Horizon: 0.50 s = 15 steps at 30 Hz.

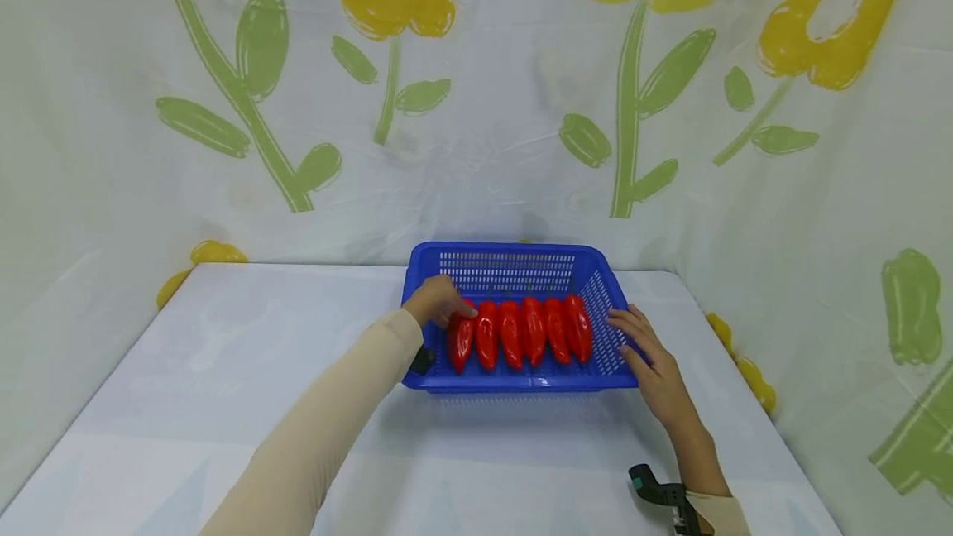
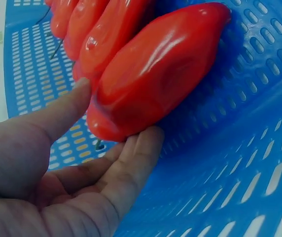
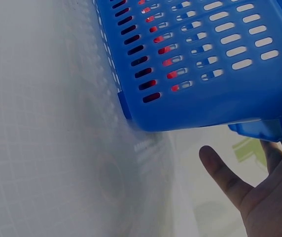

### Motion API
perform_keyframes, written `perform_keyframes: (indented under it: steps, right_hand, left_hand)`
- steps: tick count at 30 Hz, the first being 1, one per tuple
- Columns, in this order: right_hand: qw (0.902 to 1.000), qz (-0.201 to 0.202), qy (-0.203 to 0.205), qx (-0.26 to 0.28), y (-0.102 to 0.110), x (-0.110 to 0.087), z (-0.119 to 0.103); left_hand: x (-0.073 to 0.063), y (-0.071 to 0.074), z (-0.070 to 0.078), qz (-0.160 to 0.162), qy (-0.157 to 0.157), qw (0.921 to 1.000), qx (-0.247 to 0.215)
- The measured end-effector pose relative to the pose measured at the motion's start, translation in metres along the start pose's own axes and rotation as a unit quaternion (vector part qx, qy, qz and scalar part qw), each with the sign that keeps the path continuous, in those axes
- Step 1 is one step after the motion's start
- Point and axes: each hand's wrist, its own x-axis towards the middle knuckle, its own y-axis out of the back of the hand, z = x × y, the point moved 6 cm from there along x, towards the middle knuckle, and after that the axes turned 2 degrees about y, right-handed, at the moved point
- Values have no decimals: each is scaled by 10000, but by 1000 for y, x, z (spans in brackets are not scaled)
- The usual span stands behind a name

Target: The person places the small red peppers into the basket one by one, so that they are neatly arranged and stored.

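A blue plastic basket (image 1: pixel 514 383) holds several glossy red peppers (image 1: pixel 533 333) laid side by side in a row. My left hand (image 1: pixel 438 302) reaches in over the basket's left side to the leftmost red pepper (image 2: pixel 156 74). In the left wrist view its thumb (image 2: pixel 74 98) lies along one side of that pepper's stem end and the fingertips (image 2: pixel 148 140) along the other, pinching it. At the right side of the basket, my right hand (image 1: pixel 653 362) rests its fingers on the rim. Its thumb (image 3: pixel 225 175) sticks out apart from the basket in the right wrist view.
The basket stands on a white table (image 1: pixel 246 370), near its back edge. Behind and beside the table hangs a white cloth (image 1: pixel 506 106) printed with yellow flowers and green leaves. A black camera mount (image 1: pixel 658 490) sits on the right wrist.
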Motion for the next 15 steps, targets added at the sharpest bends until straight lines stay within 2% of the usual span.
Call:
perform_keyframes:
  steps: [5, 8, 11, 15]
  right_hand:
    - [10000, 26, -2, 20, 4, -1, -5]
    - [10000, 60, 17, 63, 6, -1, -6]
    - [9999, 46, 26, 114, 5, -1, -4]
    - [9999, 30, 35, 119, 1, -1, 1]
  left_hand:
    - [-5, 5, 10, 218, -383, 9959, 785]
    - [-12, 9, 15, 397, -642, 9913, 1074]
    - [-20, 15, 17, 475, -1036, 9871, 1126]
    - [-33, 23, 13, 460, -1713, 9824, 590]
